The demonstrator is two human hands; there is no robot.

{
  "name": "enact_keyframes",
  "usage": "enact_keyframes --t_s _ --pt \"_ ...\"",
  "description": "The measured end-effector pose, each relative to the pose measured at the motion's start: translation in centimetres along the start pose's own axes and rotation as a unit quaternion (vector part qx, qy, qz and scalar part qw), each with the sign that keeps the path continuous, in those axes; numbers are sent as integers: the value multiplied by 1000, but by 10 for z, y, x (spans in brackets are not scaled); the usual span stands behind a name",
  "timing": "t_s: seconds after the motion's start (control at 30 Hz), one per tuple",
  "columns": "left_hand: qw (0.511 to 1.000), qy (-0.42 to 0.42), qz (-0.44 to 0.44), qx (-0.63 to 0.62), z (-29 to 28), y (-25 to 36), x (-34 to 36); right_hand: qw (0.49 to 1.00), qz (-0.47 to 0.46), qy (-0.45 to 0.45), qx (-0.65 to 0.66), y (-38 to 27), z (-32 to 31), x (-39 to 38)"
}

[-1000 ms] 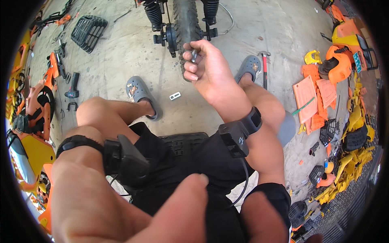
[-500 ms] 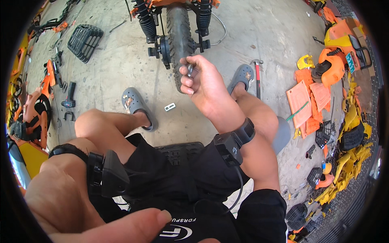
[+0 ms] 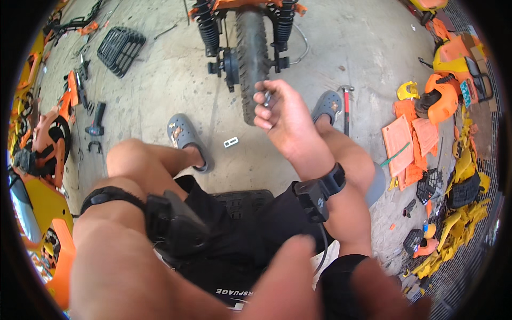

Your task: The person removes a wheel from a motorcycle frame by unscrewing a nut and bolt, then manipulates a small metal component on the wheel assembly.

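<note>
My right hand (image 3: 290, 117) is raised before the knobby tyre (image 3: 250, 53) of an orange vehicle, its fingers curled in. Between thumb and fingers it pinches a small shiny metal piece (image 3: 267, 98); the fingers cover most of it, so its kind does not show. My left hand (image 3: 280, 290) is very close to the camera at the lower edge, smeared by motion and partly cut off. Whether it holds anything does not show. A small white rectangular piece with dark marks (image 3: 231, 142) lies on the floor between my feet.
A red-handled hammer (image 3: 346, 109) lies beside my right shoe. Left of my feet are a cordless drill (image 3: 96, 120) and a black basket (image 3: 121, 50). Orange panels (image 3: 399, 144) and yellow parts (image 3: 458, 224) lie in heaps on the right.
My left hand has swung to the right along the lower edge. The right hand still pinches the metal piece; the whole view has shifted slightly.
</note>
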State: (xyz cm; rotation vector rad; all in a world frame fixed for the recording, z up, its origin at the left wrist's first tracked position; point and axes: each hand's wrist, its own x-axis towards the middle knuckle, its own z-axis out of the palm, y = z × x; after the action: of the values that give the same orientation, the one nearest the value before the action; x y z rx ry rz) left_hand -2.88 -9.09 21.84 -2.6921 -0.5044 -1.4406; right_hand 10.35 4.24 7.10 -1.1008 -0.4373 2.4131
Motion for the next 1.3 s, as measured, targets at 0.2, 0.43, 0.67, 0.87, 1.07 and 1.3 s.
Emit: enact_keyframes --t_s 0.2,0.43,0.67,0.87,1.07,1.3 --pt "999 24 23 -11 -3 0 0 1000 -6 -1 -1 -2 -1 2" --pt "998 41 33 -33 5 15 3 1000 -5 -1 -8 4 2 1" --pt "998 53 23 -27 -1 18 -2 1000 -3 15 -6 0 -1 -3" --pt "996 64 47 -30 0 12 0 1000 -21 -7 3 -3 -4 0" --pt "997 57 41 -27 2 12 7 1000 -13 -6 0 -4 -3 -5" --pt "998 51 40 -21 -5 10 10 1000 -14 -20 -2 -3 -9 -5"
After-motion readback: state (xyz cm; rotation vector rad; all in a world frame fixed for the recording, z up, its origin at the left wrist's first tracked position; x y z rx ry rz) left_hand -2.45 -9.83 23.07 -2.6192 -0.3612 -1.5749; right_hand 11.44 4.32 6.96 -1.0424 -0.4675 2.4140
